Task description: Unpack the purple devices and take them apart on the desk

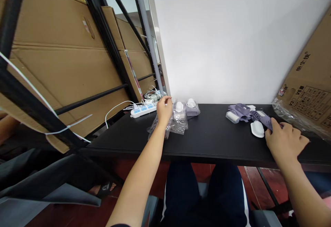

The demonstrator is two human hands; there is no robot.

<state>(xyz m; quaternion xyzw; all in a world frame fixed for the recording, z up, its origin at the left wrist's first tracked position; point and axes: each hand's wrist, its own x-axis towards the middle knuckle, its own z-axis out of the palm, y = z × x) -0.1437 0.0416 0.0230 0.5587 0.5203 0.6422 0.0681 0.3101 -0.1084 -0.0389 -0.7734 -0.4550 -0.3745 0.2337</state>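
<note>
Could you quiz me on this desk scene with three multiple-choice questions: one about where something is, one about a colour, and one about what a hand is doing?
1. Where does the power strip lie?
A. at the far left of the table
B. beside the right hand
C. on the floor

2. What colour is the table?
A. white
B. black
C. brown

3. What is the left hand doing?
A. resting on the person's lap
B. holding a cardboard box
C. reaching onto the clear plastic bags

Answers: 1 A, it sits at the table's left end, near the cables. 2 B, the top is plainly black. 3 C, the hand lies on the bags, while the right hand touches the purple part.
</note>
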